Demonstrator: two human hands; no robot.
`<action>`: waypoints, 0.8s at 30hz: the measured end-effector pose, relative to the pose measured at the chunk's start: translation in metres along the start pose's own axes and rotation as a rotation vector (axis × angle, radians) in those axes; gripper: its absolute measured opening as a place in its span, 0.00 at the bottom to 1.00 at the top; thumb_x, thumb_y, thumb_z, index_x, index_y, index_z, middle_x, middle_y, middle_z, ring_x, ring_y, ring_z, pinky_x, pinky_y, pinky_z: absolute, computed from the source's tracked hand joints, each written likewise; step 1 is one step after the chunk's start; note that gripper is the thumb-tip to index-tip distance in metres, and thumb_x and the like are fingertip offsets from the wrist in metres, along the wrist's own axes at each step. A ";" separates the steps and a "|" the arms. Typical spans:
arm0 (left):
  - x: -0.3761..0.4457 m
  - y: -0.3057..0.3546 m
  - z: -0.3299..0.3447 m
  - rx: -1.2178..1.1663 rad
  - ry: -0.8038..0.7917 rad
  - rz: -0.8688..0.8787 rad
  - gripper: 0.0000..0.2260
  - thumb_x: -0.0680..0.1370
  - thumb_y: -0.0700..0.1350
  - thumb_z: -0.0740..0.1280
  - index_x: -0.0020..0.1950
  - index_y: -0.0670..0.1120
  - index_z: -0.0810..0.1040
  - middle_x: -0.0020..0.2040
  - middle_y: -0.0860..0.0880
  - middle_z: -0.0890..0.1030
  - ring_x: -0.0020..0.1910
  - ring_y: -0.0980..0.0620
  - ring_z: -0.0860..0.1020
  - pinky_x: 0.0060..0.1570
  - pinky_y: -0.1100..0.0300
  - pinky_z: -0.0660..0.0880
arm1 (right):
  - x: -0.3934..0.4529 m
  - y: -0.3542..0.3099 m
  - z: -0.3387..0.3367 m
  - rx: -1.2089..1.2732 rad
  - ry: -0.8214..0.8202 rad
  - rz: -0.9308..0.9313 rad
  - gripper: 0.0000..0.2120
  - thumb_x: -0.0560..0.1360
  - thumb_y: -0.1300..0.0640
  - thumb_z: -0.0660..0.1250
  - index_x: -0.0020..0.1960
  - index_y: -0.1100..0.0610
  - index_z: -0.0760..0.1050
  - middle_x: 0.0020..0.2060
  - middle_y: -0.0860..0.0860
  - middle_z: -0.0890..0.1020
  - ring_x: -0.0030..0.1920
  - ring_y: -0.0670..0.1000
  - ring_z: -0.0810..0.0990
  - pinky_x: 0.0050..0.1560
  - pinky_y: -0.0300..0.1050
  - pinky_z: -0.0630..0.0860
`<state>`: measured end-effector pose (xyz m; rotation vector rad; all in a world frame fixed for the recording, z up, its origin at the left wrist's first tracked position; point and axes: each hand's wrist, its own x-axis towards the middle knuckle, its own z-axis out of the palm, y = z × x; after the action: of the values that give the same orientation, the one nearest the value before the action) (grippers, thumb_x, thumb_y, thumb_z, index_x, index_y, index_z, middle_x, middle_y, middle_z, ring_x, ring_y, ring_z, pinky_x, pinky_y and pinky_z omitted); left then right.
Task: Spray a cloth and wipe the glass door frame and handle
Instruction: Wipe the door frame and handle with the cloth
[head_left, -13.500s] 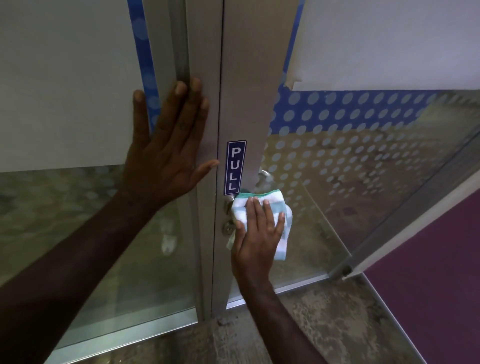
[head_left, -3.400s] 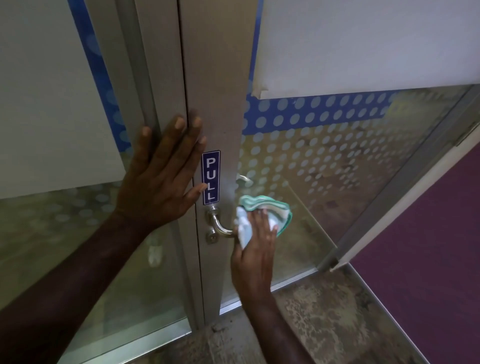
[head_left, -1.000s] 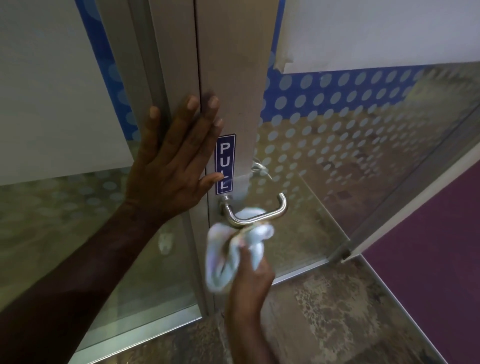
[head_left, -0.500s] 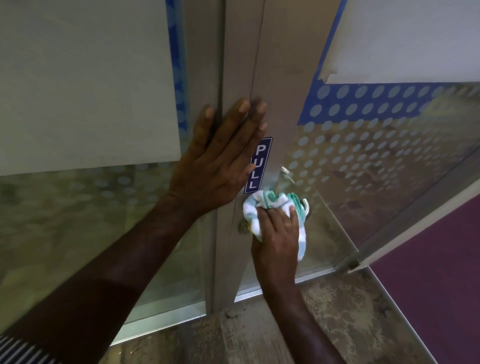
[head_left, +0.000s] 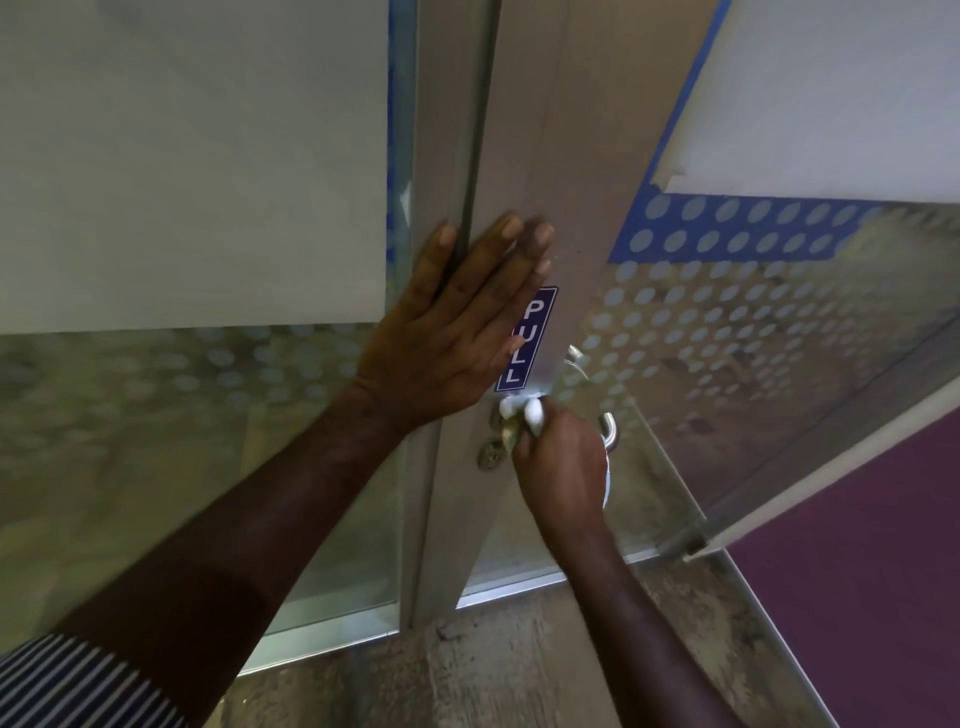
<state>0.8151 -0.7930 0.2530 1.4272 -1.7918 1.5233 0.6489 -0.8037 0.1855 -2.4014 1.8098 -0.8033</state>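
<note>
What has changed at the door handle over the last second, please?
The right hand, which gripped the cloth below the handle, has come up and now wraps it around the handle near the PULL sticker. The left hand stays flat on the frame.

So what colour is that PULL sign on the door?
Dark blue with white letters, on the PULL sign; seen in the head view.

A mottled, worn concrete floor (head_left: 519, 675) is seen at the bottom, met on the right by purple carpet (head_left: 857, 571). The glass panels (head_left: 156, 441) are covered above by white frosted film (head_left: 182, 156) and banded with blue dotted film (head_left: 727, 228).
</note>
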 end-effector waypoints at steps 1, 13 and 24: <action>0.000 0.000 -0.001 0.002 -0.005 0.000 0.26 0.86 0.49 0.57 0.81 0.37 0.64 0.80 0.39 0.65 0.80 0.39 0.57 0.78 0.36 0.46 | 0.006 0.004 -0.003 0.034 -0.094 0.030 0.11 0.74 0.52 0.62 0.49 0.46 0.82 0.43 0.47 0.87 0.47 0.52 0.86 0.65 0.51 0.66; 0.000 -0.001 0.000 0.032 -0.002 0.016 0.25 0.87 0.51 0.55 0.81 0.39 0.64 0.81 0.40 0.65 0.80 0.41 0.57 0.78 0.35 0.52 | -0.001 0.021 -0.001 0.199 -0.035 -0.105 0.09 0.70 0.59 0.65 0.44 0.51 0.83 0.41 0.51 0.87 0.43 0.57 0.84 0.54 0.53 0.76; -0.002 0.002 0.001 0.019 0.007 -0.006 0.25 0.87 0.49 0.56 0.81 0.38 0.65 0.81 0.40 0.65 0.80 0.39 0.58 0.78 0.35 0.51 | -0.031 0.052 0.037 0.131 0.242 -0.792 0.20 0.85 0.63 0.53 0.59 0.56 0.84 0.62 0.51 0.84 0.69 0.53 0.79 0.73 0.60 0.69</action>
<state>0.8141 -0.7937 0.2501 1.4334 -1.7724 1.5446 0.6122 -0.8023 0.1248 -3.0241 0.7409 -1.2433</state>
